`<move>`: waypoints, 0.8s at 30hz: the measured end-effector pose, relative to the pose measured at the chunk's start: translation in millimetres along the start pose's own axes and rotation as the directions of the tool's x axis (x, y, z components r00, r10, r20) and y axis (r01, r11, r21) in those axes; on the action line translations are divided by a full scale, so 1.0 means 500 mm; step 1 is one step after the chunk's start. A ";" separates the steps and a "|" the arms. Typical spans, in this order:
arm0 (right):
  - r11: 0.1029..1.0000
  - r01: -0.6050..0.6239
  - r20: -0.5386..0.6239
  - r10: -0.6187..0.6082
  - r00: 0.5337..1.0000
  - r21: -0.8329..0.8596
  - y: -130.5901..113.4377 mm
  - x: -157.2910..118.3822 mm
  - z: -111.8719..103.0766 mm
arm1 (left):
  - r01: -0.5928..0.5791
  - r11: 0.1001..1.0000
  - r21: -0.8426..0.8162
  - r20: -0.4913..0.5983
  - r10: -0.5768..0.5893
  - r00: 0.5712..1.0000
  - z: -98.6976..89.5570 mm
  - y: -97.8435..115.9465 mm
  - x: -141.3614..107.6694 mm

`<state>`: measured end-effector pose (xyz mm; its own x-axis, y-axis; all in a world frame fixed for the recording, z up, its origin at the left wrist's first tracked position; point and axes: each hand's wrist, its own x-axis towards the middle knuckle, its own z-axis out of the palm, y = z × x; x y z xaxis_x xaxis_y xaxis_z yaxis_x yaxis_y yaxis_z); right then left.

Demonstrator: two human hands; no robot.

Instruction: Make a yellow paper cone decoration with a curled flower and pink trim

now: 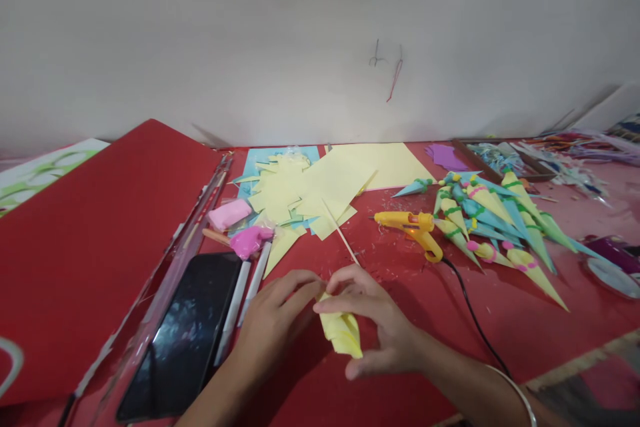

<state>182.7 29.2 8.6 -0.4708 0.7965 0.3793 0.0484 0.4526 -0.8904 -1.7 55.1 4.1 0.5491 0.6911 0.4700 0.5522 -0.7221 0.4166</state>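
Holding: the right hand (383, 328) has its fingers clamped over the upper part of a curled yellow paper piece (341, 328); its thumb stands apart, near the lower end. This paper is nearer than the hot glue gun (414, 225) and to its left.
Left hand (275, 313): the fingertips are together at the paper's upper end; whether they grip it, I cannot tell.
Smartphone (187, 340): dark screen, nearer than the glue gun and far to its left, with white marker pens (233, 309) beside.
Thin stick (342, 235): lying left of the glue gun.
Pink clay lumps (249, 241): farther left of the glue gun.
Decorated paper cones (493, 201): yellow and blue, heaped just right of the glue gun.
Pale yellow sheets (337, 177): beyond the glue gun, to the left.
Purple sheets (447, 157): beyond the glue gun, slightly right.
White wall (250, 40): farthest behind the glue gun.
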 end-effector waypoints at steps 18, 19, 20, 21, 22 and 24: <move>1.000 -0.005 -0.011 0.005 1.000 -0.003 -0.001 0.001 0.001 | 0.047 0.999 -0.005 0.031 -0.047 0.998 -0.006 -0.005 0.002; 1.000 -0.006 -0.025 0.005 1.000 -0.011 -0.002 0.001 0.000 | 0.038 0.999 -0.008 0.023 -0.037 0.999 -0.007 -0.007 0.002; 1.000 -0.007 -0.039 0.006 0.999 -0.019 -0.002 0.000 -0.001 | 0.028 1.000 -0.008 0.014 -0.028 1.000 -0.007 -0.008 0.003; 1.000 -0.006 -0.056 0.005 0.998 -0.027 -0.003 0.000 -0.002 | 0.019 1.000 -0.004 0.005 -0.019 1.000 -0.008 -0.009 0.003; 0.999 -0.005 -0.073 0.002 0.997 -0.035 -0.004 0.000 -0.002 | 0.008 1.000 0.002 -0.004 -0.008 1.000 -0.009 -0.009 0.004; 0.999 0.000 -0.110 -0.004 0.994 -0.041 -0.004 0.001 -0.004 | -0.011 1.000 0.015 -0.016 0.011 1.000 -0.012 -0.007 0.008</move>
<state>184.0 29.4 11.2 -0.3709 0.8340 0.4085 0.0849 0.4685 -0.8794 -5.1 60.1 9.1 0.5453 0.6824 0.4868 0.5554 -0.7291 0.3999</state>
